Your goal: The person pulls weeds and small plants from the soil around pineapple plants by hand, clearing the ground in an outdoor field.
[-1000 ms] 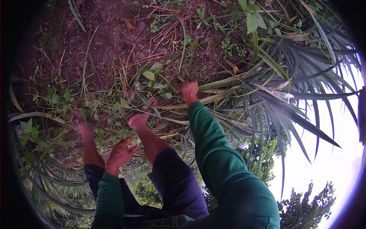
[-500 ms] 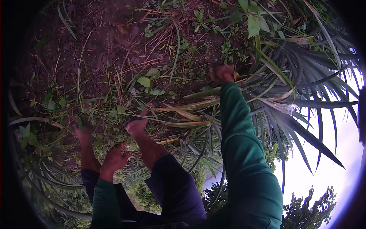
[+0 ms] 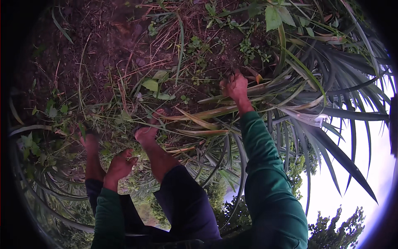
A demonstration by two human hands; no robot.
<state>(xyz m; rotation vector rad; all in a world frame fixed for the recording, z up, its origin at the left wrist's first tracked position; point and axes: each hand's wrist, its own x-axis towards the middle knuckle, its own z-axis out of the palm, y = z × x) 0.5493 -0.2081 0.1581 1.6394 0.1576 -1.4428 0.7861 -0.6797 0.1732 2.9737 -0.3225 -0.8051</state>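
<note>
My right hand (image 3: 235, 88) is closed low at the soil, beside the base of a plant with long strap-like leaves (image 3: 327, 74). Whatever its fingers grip is hidden. A small orange-tipped dry leaf (image 3: 258, 78) lies just to its right. Yellowed long leaves (image 3: 203, 114) stretch below and left of the wrist. My left hand (image 3: 120, 167) hangs in the air between my legs, fingers loosely curled and thumb apart from them, with nothing visible in it. Both forearms wear green sleeves.
My bare feet (image 3: 146, 132) stand among grass and weeds. Low leafy weeds (image 3: 151, 85) and dry stalks (image 3: 172, 35) cover the dark soil ahead. Broad green leaves (image 3: 277, 18) rise at the upper right. More long-leaved plants crowd behind my legs, and a tree (image 3: 338, 228) shows at the lower right.
My right hand has shifted slightly left and turned, so its back now shows more clearly. My left hand has risen a little and moved slightly left.
</note>
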